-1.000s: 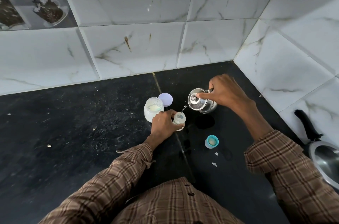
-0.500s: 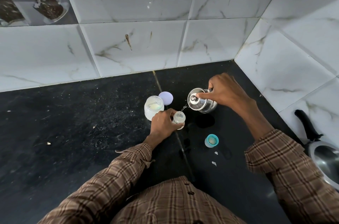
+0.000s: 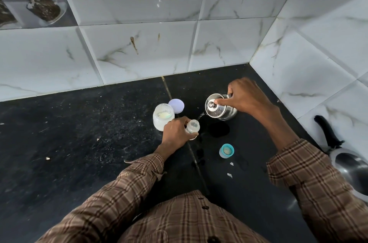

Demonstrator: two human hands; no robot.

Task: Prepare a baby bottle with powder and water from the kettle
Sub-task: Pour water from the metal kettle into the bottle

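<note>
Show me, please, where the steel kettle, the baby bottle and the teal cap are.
steel kettle (image 3: 214,110): head view, on its shiny lid.
baby bottle (image 3: 193,125): head view, on its open mouth.
teal cap (image 3: 226,150): head view, on its top.

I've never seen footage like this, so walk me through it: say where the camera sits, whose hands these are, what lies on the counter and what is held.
The camera sits on a person's head, looking down at their own two bare hands; there is no machine. The left hand holds a small open bottle on the black counter. The right hand tilts a steel kettle, and a thin stream of water runs from its spout into the bottle. Beside the bottle stand an open powder jar and its lid. A teal cap lies nearer the person. At the right edge is a metal pot.
</note>
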